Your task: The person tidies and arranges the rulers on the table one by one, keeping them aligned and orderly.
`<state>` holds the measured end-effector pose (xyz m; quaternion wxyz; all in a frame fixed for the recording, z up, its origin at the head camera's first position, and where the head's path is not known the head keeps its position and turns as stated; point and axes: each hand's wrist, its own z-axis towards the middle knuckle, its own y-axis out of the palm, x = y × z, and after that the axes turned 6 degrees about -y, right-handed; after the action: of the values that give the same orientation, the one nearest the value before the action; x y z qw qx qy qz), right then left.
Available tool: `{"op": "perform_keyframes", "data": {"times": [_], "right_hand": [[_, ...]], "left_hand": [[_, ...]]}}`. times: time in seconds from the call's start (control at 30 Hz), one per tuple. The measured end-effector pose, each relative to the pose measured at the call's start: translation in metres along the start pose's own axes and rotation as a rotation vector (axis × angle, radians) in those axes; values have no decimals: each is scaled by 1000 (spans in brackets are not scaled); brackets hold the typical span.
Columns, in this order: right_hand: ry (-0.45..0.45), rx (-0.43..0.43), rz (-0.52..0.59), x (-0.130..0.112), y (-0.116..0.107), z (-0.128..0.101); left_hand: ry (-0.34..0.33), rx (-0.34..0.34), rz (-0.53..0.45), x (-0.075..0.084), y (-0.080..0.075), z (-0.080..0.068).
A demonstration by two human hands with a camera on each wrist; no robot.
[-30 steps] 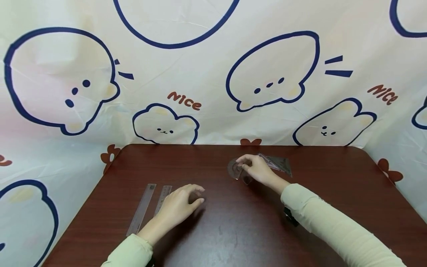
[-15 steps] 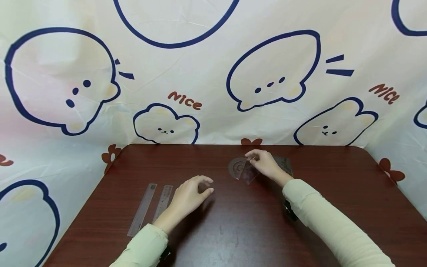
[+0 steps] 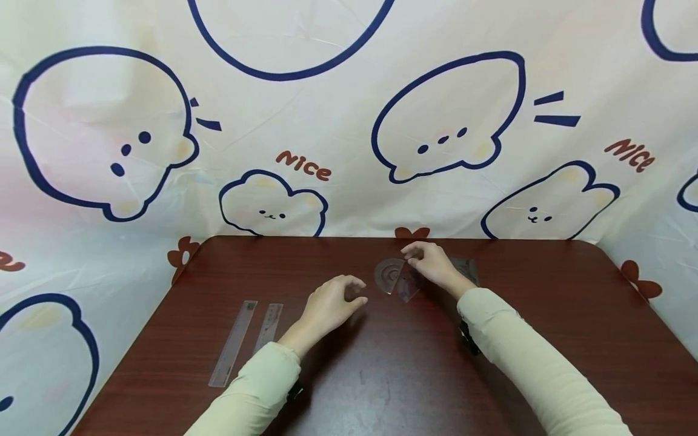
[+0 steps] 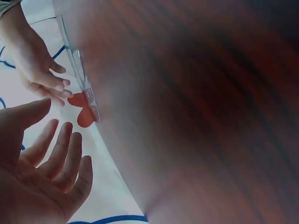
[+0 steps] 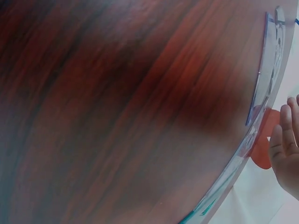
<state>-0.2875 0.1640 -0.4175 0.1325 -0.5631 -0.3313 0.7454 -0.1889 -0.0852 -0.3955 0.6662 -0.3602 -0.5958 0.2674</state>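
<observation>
My right hand (image 3: 433, 264) hovers over the clear drawing tools at the far side of the table, fingers relaxed and holding nothing. Just left of it lies a half-round protractor (image 3: 388, 275). The corner of a clear set square (image 3: 408, 289) shows beside the protractor, partly under my hand. Another, darker set square (image 3: 466, 269) peeks out to the right, the rest covered by hand and wrist. My left hand (image 3: 331, 303) is held above the middle of the table, loosely bent, with nothing in it. In the left wrist view its fingers (image 4: 70, 158) are spread apart.
Two clear rulers lie side by side on the left: a longer ruler (image 3: 233, 345) and a second ruler (image 3: 268, 327), whose near part the left sleeve (image 3: 262, 381) hides. The brown table (image 3: 392, 375) ends at a patterned cloth (image 3: 349, 200).
My left hand has moved right and away from the rulers, toward the far side. My right hand has shifted slightly right, off the protractor, covering part of the set squares.
</observation>
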Motion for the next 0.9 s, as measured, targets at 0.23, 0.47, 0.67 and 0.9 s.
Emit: {"op": "perform_keyframes", "data": {"times": [0.23,0.47,0.67,0.9], "right_hand": [[21,-14,-9,-4,1,4],[50,-30,-16,-4,1,7],[54,-28,-24,-2,2,9],[71,-44,-30,-2,4,11]], "left_hand": [[-20,-6,16,11,8,13],[-49,-29,42,15,17,24],[-74,-33,41,16,22,33],[-93,-28,27,15,28,41]]}}
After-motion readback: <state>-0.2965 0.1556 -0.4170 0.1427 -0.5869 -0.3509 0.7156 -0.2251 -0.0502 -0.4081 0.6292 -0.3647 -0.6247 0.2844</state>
